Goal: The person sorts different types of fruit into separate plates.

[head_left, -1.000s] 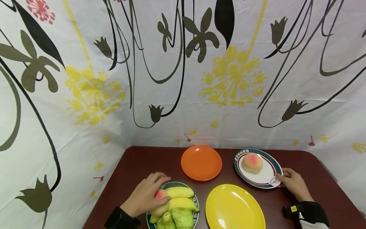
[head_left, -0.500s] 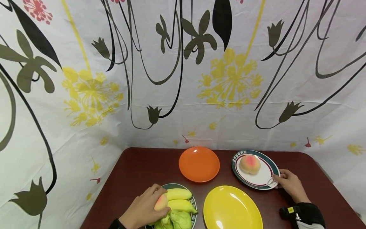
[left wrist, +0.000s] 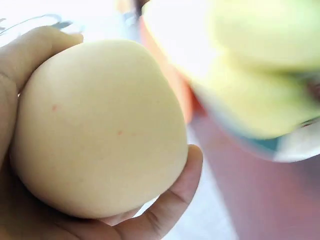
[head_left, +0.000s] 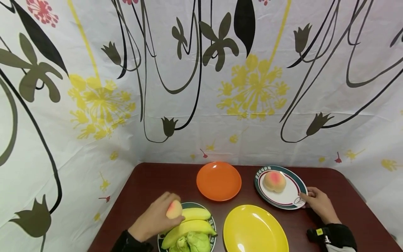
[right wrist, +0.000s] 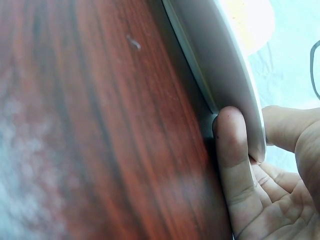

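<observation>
Curled round a smooth, pink-and-cream peach (head_left: 174,209), the fingers and thumb of the left hand (head_left: 154,217) are parted only by the fruit's own width, to the left of a glossy, round yellow plate (head_left: 255,229). In the left wrist view we see the peach's pale side filling the grip, apart from the blurred dish behind it. To the right of the yellow plate and farther back, the right hand (head_left: 319,206) pinches the edge of a round white plate with a dark green, lettered rim (head_left: 292,196), thumb above and finger below. On that white plate, apart from the hand, we find a second pink-and-cream peach (head_left: 274,181). Just left of the yellow plate, partly hidden by the left hand, we see a round, green-rimmed dish (head_left: 191,205) bearing curved yellow bananas (head_left: 189,229) and lumpy, pale-green produce (head_left: 199,241). Behind the yellow plate, slightly left, lies a round orange plate (head_left: 218,181). Around it we see a dark reddish-brown, wood-grained table (head_left: 163,180); beyond hangs a white, flower-printed cloth (head_left: 176,105).
</observation>
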Tool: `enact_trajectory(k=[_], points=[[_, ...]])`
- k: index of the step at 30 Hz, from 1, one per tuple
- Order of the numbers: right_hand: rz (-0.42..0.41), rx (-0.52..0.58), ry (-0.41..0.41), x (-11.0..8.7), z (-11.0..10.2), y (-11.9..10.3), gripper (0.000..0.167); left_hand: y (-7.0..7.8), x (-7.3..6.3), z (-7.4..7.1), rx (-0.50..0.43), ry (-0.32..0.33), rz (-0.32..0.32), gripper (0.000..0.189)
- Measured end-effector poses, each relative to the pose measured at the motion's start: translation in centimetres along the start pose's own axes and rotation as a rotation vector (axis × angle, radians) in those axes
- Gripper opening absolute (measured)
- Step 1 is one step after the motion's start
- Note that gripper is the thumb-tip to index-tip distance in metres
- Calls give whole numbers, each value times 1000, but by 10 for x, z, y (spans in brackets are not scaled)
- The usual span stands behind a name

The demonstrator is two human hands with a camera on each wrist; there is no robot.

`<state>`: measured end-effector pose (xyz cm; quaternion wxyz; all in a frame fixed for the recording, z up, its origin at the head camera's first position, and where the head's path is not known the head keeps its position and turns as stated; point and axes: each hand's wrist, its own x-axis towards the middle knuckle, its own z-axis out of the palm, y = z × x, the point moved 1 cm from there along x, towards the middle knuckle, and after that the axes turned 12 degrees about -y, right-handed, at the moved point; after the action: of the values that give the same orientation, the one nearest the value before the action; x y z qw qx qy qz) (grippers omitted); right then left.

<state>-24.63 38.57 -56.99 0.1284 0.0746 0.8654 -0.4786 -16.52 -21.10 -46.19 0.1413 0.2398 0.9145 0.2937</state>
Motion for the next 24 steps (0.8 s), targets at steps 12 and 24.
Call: enact_trajectory(k=[12,24], points=[[6,-1,-9,1,-1,-1,69,149,123,-47,173,100,398,60],[13,-26,-33,-1,-3,-1,69,246,251,53,259,-78,520,59]])
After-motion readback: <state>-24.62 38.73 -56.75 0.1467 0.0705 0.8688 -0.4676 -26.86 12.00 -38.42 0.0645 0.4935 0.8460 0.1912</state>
